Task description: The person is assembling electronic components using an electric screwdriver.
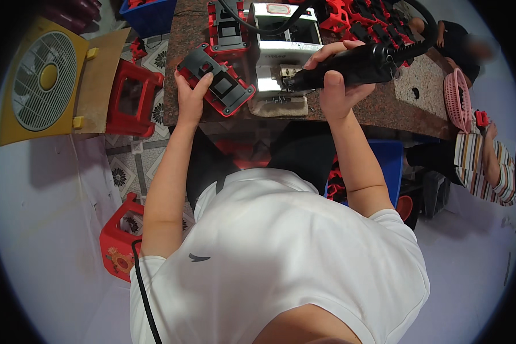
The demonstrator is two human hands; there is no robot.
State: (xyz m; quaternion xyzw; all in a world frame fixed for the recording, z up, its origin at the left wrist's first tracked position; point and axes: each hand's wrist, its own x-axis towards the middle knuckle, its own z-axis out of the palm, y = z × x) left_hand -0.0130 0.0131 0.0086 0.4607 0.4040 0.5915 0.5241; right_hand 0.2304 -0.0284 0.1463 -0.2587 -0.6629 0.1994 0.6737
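Observation:
My left hand is closed on the near left edge of a red-and-black plastic housing, which lies tilted at the table's front edge. My right hand is wrapped round a black corded electric screwdriver, held almost level. Its tip points left, at the front of a silver-and-white screw feeder; whether it touches a screw there is too small to tell. Beyond the held housing lies a second red-and-black housing, left of the feeder.
More red and black parts are piled behind the feeder on the speckled stone table. A pink basket stands at the right, near two other people. To the left are a yellow fan and red stools. A blue bin sits below the table.

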